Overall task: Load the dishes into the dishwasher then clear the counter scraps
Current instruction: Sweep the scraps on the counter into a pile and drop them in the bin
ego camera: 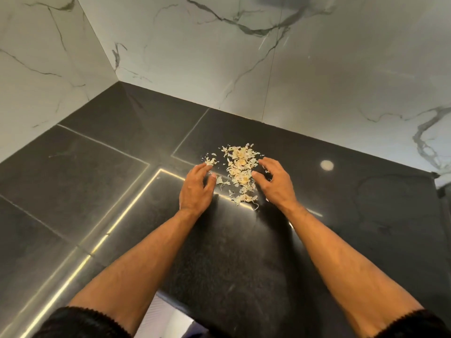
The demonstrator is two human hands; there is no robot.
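We are working on the second half of the task, judging by what lies in front of us: no dishes or dishwasher are showing, only the pile of pale, papery scraps point(240, 170), perhaps onion or garlic skins, lying on the black stone desk point(341, 228) a little out from the marbled wall point(317, 81) behind it. We are bracketing that pile with both hands. Our left hand point(196, 187) is resting at the pile's left edge, its fingers point(203, 167) loosely curved and slightly apart, touching a small outlying clump but gripping nothing. Our right hand point(274, 180) is arching over the pile's right edge, fingers point(264, 162) spread and bent like a rake, tips on or just above the stone. The next move, we are judging, calls for drawing both hands inward to gather the loose flakes into one heap, including the strays nearest us, before scooping them up; the flakes look light and likely to scatter.
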